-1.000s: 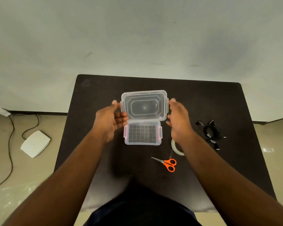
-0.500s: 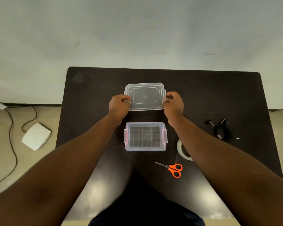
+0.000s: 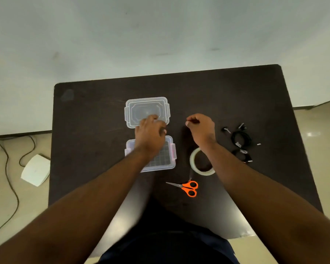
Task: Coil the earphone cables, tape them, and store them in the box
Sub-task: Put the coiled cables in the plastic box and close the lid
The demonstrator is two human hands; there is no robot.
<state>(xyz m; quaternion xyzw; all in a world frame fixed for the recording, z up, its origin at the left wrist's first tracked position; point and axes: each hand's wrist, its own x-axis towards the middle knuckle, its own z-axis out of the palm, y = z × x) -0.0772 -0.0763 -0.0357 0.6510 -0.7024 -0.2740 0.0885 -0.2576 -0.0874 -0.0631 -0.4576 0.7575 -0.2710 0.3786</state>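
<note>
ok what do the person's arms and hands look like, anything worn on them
Both forearms are bare from the frame edge to the wrist: no sleeves, watch, bracelets or gloves show. The left hand and right hand are bare too, with no rings visible on the fingers. Dark clothing shows only at the lap, between the arms.

The dark brown, wood-look table (image 3: 227, 96) has a smooth, slightly glossy top that catches pale reflections near its front edge. The clear plastic lid (image 3: 141, 107) looks smooth and faintly frosted, and the clear plastic box (image 3: 171, 159) carries pink plastic latches and shows a grid pattern through its base. The translucent roll of tape (image 3: 193, 164) has a glossy sheen. The scissors (image 3: 187, 187) pair shiny metal blades with smooth orange plastic handles. The black earphone cables (image 3: 241, 141) look matt and rubbery.
</note>
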